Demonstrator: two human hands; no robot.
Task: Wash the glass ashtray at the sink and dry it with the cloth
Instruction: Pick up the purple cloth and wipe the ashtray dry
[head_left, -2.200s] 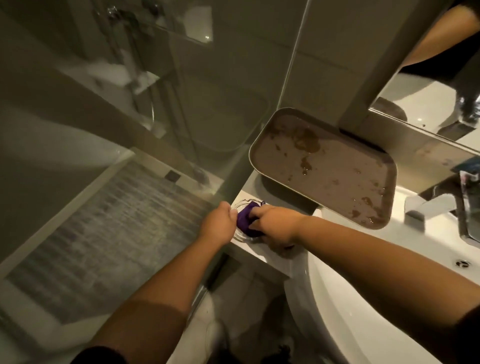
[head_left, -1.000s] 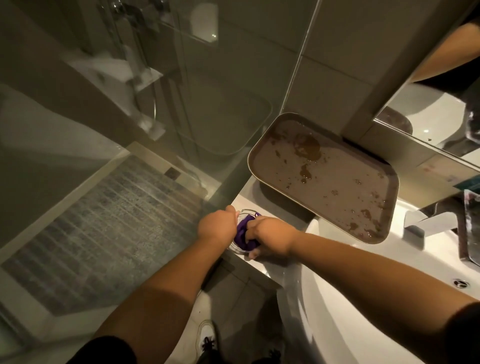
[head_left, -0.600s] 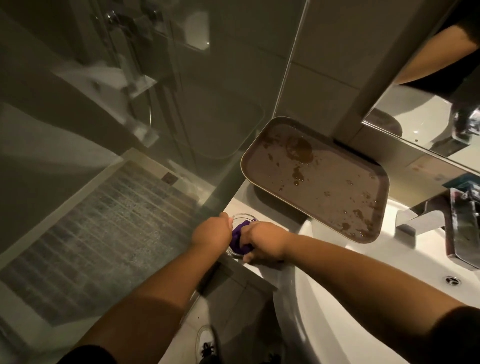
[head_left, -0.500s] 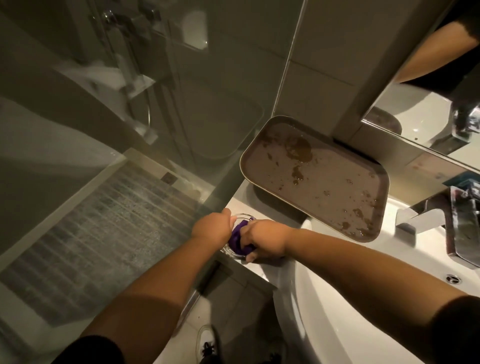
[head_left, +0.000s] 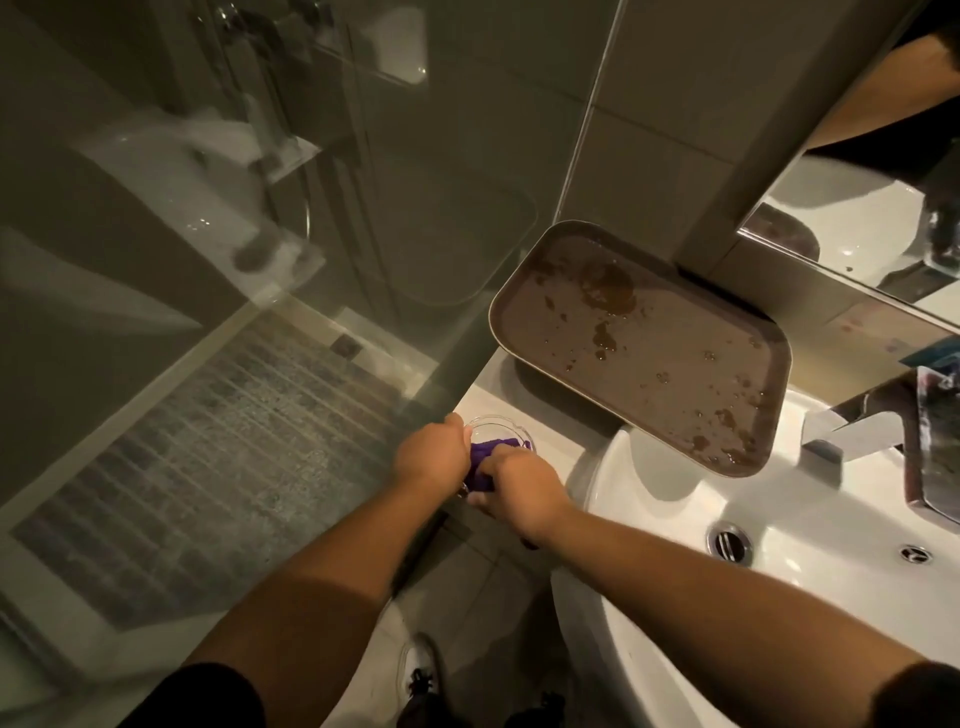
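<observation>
Drying | clear round glass ashtray (head_left: 497, 427) on ledge, 9 o'clock of white sink (head_left: 649, 483) | left hand (head_left: 428, 453) clasps its rim | right hand (head_left: 519, 491) pinches soft purple cloth (head_left: 485, 457) inside | wet glass: slippery, brittle (hold by rim)

The white ledge (head_left: 519, 395) beside the sink (head_left: 675, 499) carries the glass ashtray (head_left: 498, 428) at its near corner, with a purple cloth (head_left: 485, 460) inside it. Behind, a brown tray (head_left: 644, 343) with wet stains rests tilted, one end over the basin, the other near the wall
</observation>
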